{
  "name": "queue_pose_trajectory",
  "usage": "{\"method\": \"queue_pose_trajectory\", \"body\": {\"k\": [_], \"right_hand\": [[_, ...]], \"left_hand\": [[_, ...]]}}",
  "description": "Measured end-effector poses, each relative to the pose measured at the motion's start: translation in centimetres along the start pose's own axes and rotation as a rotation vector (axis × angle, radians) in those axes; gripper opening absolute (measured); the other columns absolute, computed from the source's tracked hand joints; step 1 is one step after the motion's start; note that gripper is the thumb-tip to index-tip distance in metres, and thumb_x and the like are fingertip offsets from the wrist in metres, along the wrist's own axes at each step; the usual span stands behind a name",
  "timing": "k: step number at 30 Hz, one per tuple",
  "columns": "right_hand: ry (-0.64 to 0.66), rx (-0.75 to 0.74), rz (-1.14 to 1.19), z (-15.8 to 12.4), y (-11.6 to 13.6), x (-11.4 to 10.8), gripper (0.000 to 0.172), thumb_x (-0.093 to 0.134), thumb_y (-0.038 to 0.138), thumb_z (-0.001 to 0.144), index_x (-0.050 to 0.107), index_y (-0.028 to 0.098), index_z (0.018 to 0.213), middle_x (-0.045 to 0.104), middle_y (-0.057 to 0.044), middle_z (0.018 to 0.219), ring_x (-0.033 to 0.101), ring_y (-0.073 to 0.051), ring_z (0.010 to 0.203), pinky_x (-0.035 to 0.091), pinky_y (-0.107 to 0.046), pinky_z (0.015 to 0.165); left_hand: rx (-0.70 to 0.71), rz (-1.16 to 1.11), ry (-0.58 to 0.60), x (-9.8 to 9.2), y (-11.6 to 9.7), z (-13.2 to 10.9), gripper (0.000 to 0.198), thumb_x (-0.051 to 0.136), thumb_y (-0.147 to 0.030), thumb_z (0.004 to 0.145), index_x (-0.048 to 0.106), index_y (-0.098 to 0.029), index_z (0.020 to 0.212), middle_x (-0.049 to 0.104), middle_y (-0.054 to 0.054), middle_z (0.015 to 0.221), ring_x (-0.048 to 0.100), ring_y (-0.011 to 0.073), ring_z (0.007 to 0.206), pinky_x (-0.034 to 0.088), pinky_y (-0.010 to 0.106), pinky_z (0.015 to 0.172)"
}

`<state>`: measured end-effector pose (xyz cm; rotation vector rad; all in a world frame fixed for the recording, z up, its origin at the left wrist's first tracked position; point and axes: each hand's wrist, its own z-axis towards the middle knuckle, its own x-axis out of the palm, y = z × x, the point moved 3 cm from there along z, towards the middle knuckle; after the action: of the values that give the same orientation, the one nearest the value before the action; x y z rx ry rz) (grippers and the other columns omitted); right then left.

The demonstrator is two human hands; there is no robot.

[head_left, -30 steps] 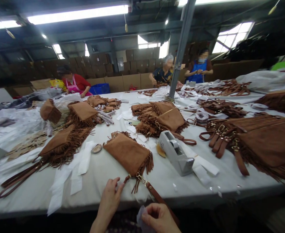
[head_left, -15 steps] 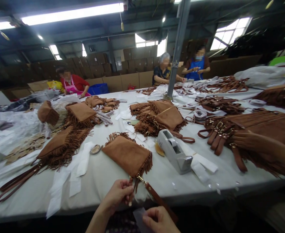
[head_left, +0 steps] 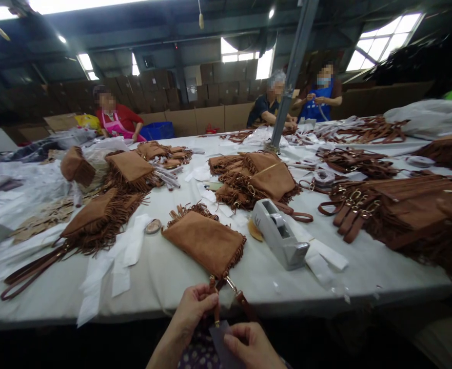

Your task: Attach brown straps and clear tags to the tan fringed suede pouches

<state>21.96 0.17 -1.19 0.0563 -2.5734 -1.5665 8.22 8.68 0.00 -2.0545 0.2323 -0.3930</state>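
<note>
At the table's front edge lies a brown fringed pouch, with a gold clasp and a brown strap at its lower corner. My left hand pinches the thin brown zipper pull that hangs from the pouch. Just right of it, my right hand holds a small translucent sheet between thumb and fingers. The sheet's upper edge is at the lower tip of the pull; whether they touch is hard to tell.
A grey tape dispenser stands right of the pouch, and a round tin lies left of it. White strips, fringed pouches and straps cover much of the table. Three people work across it.
The translucent sheet has come up to the tip of the zipper pull. Both hands have shifted slightly right in view. At the right, another person's arm has drawn back from the stacked brown goods.
</note>
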Motion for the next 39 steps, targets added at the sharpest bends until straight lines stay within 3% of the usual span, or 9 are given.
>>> {"method": "queue_pose_trajectory", "body": {"k": [6,14,20,23,27,33,36,39], "right_hand": [[-0.002,0.009,0.114,0.8,-0.9,0.4,0.051,0.069,0.058,0.063,0.070,0.008,0.072,0.056,-0.001,0.060,0.040,-0.008,0.051,0.026,-0.020,0.046],[-0.025,-0.006,0.401,2.3,-1.4,2.5,0.046,0.074,0.054,0.061,0.069,0.009,0.070,0.056,0.000,0.056,0.038,-0.006,0.047,0.026,-0.019,0.048],[-0.070,-0.020,0.469,2.9,-1.2,3.1,0.047,0.075,0.054,0.059,0.071,0.009,0.072,0.061,-0.002,0.060,0.045,-0.008,0.049,0.030,-0.020,0.048],[-0.088,-0.073,0.498,3.3,-0.1,3.3,0.046,0.073,0.054,0.062,0.072,0.011,0.078,0.065,-0.004,0.064,0.052,-0.012,0.056,0.038,-0.022,0.055],[-0.115,-0.155,0.333,3.7,1.2,3.2,0.046,0.067,0.056,0.067,0.073,0.013,0.080,0.068,-0.006,0.071,0.057,-0.018,0.066,0.043,-0.027,0.062],[-0.130,-0.278,0.012,3.8,1.3,2.4,0.047,0.059,0.060,0.072,0.069,0.014,0.069,0.065,-0.003,0.065,0.056,-0.018,0.067,0.044,-0.025,0.060],[-0.145,-0.151,0.056,4.4,1.4,1.7,0.054,0.055,0.066,0.071,0.065,0.013,0.068,0.061,-0.001,0.059,0.049,-0.011,0.047,0.036,-0.021,0.043],[-0.174,0.027,0.213,5.3,2.1,1.7,0.056,0.054,0.068,0.070,0.063,0.014,0.080,0.064,-0.004,0.069,0.046,-0.007,0.040,0.028,-0.017,0.035]], "left_hand": [[0.004,-0.021,-0.010,0.1,0.4,0.0,0.028,0.069,-0.032,0.067,0.062,-0.011,0.083,0.064,0.000,0.063,0.049,0.0072,0.054,0.030,0.022,0.053],[-0.012,-0.081,-0.039,0.3,-0.1,-0.5,0.028,0.073,-0.032,0.061,0.065,-0.013,0.079,0.063,-0.002,0.060,0.051,0.0094,0.055,0.036,0.022,0.055],[0.011,-0.142,-0.010,0.2,0.4,-0.4,0.029,0.074,-0.033,0.062,0.066,-0.010,0.080,0.063,-0.001,0.065,0.053,0.0088,0.060,0.037,0.021,0.059],[-0.026,-0.240,-0.013,0.2,1.3,-1.0,0.035,0.068,-0.041,0.069,0.064,-0.015,0.092,0.063,-0.001,0.068,0.055,0.0094,0.062,0.039,0.022,0.060],[-0.119,-0.338,0.000,0.3,3.4,-2.2,0.040,0.067,-0.048,0.068,0.065,-0.014,0.089,0.060,-0.002,0.056,0.048,0.0070,0.048,0.036,0.022,0.051],[-0.012,-0.303,-0.047,0.2,4.2,-2.0,0.040,0.073,-0.046,0.061,0.067,-0.008,0.071,0.060,0.000,0.052,0.047,0.0075,0.049,0.034,0.020,0.052],[-0.011,-0.232,-0.051,-0.2,3.2,-2.0,0.042,0.073,-0.050,0.058,0.066,-0.009,0.067,0.057,-0.001,0.051,0.041,0.0057,0.047,0.029,0.020,0.049],[0.010,-0.077,0.013,-1.0,2.2,-3.0,0.044,0.068,-0.054,0.062,0.064,-0.010,0.068,0.054,-0.002,0.055,0.037,0.0060,0.050,0.024,0.021,0.051]]}}
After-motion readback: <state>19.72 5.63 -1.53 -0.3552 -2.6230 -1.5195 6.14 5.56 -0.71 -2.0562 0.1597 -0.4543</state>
